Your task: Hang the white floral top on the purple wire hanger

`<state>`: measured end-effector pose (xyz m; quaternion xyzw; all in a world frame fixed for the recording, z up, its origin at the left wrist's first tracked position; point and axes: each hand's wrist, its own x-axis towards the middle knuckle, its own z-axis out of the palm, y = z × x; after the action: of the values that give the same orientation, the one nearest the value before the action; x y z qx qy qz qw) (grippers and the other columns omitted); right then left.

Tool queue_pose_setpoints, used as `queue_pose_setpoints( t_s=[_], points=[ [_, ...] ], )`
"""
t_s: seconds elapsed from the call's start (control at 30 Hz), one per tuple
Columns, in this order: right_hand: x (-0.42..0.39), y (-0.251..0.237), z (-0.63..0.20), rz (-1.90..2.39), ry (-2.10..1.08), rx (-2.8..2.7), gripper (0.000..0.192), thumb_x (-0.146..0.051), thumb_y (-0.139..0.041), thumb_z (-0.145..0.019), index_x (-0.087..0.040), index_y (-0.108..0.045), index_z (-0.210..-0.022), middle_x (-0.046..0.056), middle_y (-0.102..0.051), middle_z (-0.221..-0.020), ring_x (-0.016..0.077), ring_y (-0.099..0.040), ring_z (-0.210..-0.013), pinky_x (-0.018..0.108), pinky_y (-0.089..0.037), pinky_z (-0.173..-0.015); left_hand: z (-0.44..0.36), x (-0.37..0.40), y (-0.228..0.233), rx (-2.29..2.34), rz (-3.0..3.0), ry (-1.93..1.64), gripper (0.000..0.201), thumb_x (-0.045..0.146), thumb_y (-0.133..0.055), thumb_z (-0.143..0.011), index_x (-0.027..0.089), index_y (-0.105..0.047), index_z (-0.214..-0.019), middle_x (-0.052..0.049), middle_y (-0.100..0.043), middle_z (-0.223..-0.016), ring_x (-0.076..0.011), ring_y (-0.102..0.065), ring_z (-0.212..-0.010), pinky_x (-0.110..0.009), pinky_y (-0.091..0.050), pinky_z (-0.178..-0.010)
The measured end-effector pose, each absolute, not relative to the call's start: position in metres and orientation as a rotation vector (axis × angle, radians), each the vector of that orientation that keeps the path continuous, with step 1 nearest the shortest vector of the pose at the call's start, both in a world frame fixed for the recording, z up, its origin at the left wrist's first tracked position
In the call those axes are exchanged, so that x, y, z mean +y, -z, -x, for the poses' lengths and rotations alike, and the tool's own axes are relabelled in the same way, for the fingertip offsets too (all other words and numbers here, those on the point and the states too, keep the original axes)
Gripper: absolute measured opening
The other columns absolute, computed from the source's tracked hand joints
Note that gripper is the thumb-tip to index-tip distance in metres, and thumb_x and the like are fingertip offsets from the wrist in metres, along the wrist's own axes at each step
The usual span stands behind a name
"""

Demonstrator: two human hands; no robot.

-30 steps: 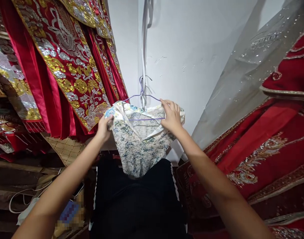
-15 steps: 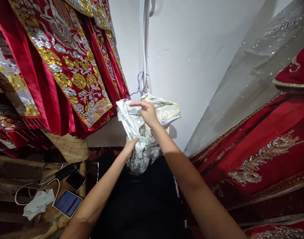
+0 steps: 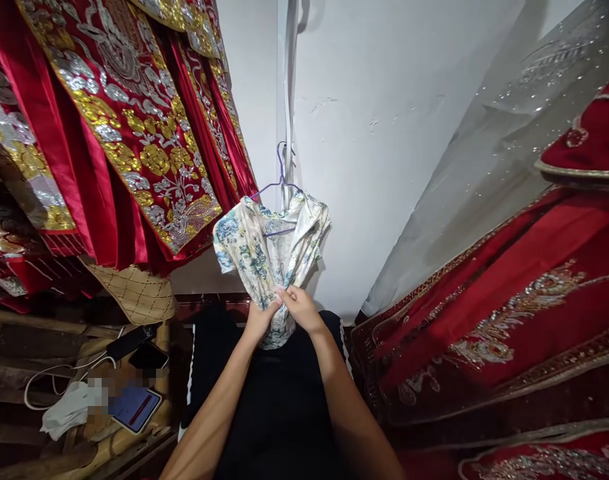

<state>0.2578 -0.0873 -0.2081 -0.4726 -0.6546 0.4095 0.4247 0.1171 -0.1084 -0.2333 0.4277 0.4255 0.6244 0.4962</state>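
Cream and blue, the floral blouse (image 3: 252, 257) hangs on a purple hanger (image 3: 282, 179) before the white wall (image 3: 374, 167), its neckline open in a V and its hem reaching down to the person's dark clothing (image 3: 269, 413). Half a second ago the right hand (image 3: 302, 308) was up by the neckline with a finger stretched out; now it is lower, at the front of the blouse, where it meets the left hand (image 3: 259, 320). Both hands grasp the cloth, thumbs and fingers pinching where the two front edges come together; some of the left hand's fingers are hidden behind the fabric. The side that flared out to the right now falls closer in, so the shoulders drape more evenly over the hanger. Judging by this, the handling has passed from the neckline to the front opening, with the edges gathered at one spot. Whether any fastening sits there is too small to tell
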Motion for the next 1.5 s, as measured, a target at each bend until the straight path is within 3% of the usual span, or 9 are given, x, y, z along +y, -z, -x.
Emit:
queue_pose_setpoints(
  t_s=[0.23, 0.37, 0.43, 0.63, 0.87, 1.13, 1.27, 1.4, 1.5],
  points=[
    [-0.082, 0.2, -0.265, 1.129, -1.17, -1.709, 0.041, -0.051, -0.056, -0.091, -0.019, -0.062, -0.068, 0.001, -0.062, -0.058, 0.0155, -0.053, -0.056, 0.027, -0.038, -0.058, -0.104, -0.11, 0.242, 1.238, -1.02, -1.585, 0.046, 0.031, -0.078, -0.072, 0.017, -0.067, -0.114, -0.013, -0.072, -0.117, -0.0342, -0.067, -0.113, -0.048, -0.05, -0.103],
    [-0.082, 0.211, -0.256, 1.134, -1.21, -1.602, 0.037, -0.046, -0.053, -0.092, -0.017, -0.065, -0.072, 0.002, -0.064, -0.06, 0.0131, -0.049, -0.052, 0.026, -0.037, -0.055, -0.102, -0.115, 0.251, 1.583, -1.061, -1.914, 0.075, 0.027, -0.076, -0.074, 0.019, -0.044, -0.141, -0.017, -0.051, -0.143, -0.0324, -0.048, -0.135, -0.05, -0.038, -0.114],
    [-0.083, 0.214, -0.249, 1.127, -1.235, -1.557, 0.033, -0.042, -0.053, -0.091, -0.017, -0.064, -0.071, 0.001, -0.063, -0.059, 0.012, -0.047, -0.05, 0.025, -0.036, -0.053, -0.104, -0.118, 0.254, 1.683, -1.323, -2.003, 0.077, 0.026, -0.076, -0.076, 0.021, -0.041, -0.144, -0.017, -0.047, -0.144, -0.031, -0.045, -0.136, -0.048, -0.037, -0.114],
    [-0.092, 0.204, -0.235, 1.047, -1.37, -1.529, 0.023, -0.027, -0.055, -0.081, -0.017, -0.062, -0.061, 0.0, -0.06, -0.051, 0.0111, -0.05, -0.049, 0.023, -0.036, -0.052, -0.115, -0.12, 0.253, 1.342, -1.809, -1.671, 0.031, 0.016, -0.054, -0.087, 0.019, -0.056, -0.117, -0.01, -0.065, -0.109, -0.0238, -0.063, -0.103, -0.037, -0.051, -0.091],
    [-0.1, 0.183, -0.24, 1.01, -1.456, -1.32, 0.023, -0.034, -0.059, -0.078, -0.015, -0.069, -0.068, 0.001, -0.06, -0.05, 0.0077, -0.041, -0.04, 0.022, -0.03, -0.043, -0.104, -0.122, 0.244, 1.346, -1.844, -1.573, 0.005, 0.022, -0.053, -0.093, 0.02, -0.057, -0.09, -0.004, -0.061, -0.087, -0.0198, -0.06, -0.085, -0.031, -0.047, -0.079],
    [-0.034, 0.076, -0.235, 0.738, -1.338, -1.023, 0.011, -0.024, -0.066, -0.078, -0.014, -0.071, -0.076, 0.0, -0.061, -0.061, 0.0036, -0.041, -0.044, 0.017, -0.024, -0.037, -0.091, -0.118, 0.245, 1.392, -1.909, -1.523, 0.015, 0.029, -0.052, -0.096, 0.021, -0.052, -0.083, -0.004, -0.056, -0.082, -0.0198, -0.057, -0.081, -0.031, -0.044, -0.075],
    [-0.021, 0.02, -0.223, 0.623, -1.305, -0.944, 0.016, -0.019, -0.058, -0.082, -0.011, -0.07, -0.077, -0.001, -0.059, -0.057, 0.0013, -0.035, -0.039, 0.015, -0.018, -0.035, -0.072, -0.106, 0.246, 1.397, -1.96, -1.483, 0.017, 0.028, -0.052, -0.096, 0.021, -0.051, -0.08, -0.003, -0.055, -0.079, -0.0196, -0.056, -0.079, -0.031, -0.044, -0.073],
    [-0.029, 0.004, -0.219, 0.668, -1.226, -1.058, 0.018, -0.021, -0.056, -0.086, -0.011, -0.07, -0.078, -0.002, -0.059, -0.053, 0.0021, -0.037, -0.038, 0.016, -0.019, -0.035, -0.052, -0.087, 0.231, 1.365, -2.021, -1.431, 0.017, 0.028, -0.056, -0.093, 0.02, -0.053, -0.078, -0.002, -0.055, -0.075, -0.0185, -0.055, -0.073, -0.031, -0.045, -0.069],
    [-0.035, 0.006, -0.218, 0.677, -1.169, -1.174, 0.02, -0.023, -0.055, -0.088, -0.013, -0.068, -0.077, -0.002, -0.06, -0.051, 0.0032, -0.04, -0.037, 0.016, -0.023, -0.035, -0.051, -0.07, 0.187, 1.286, -2.074, -1.423, 0.012, 0.031, -0.063, -0.091, 0.021, -0.062, -0.099, -0.003, -0.06, -0.083, -0.0178, -0.057, -0.074, -0.031, -0.048, -0.072]
  ],
)
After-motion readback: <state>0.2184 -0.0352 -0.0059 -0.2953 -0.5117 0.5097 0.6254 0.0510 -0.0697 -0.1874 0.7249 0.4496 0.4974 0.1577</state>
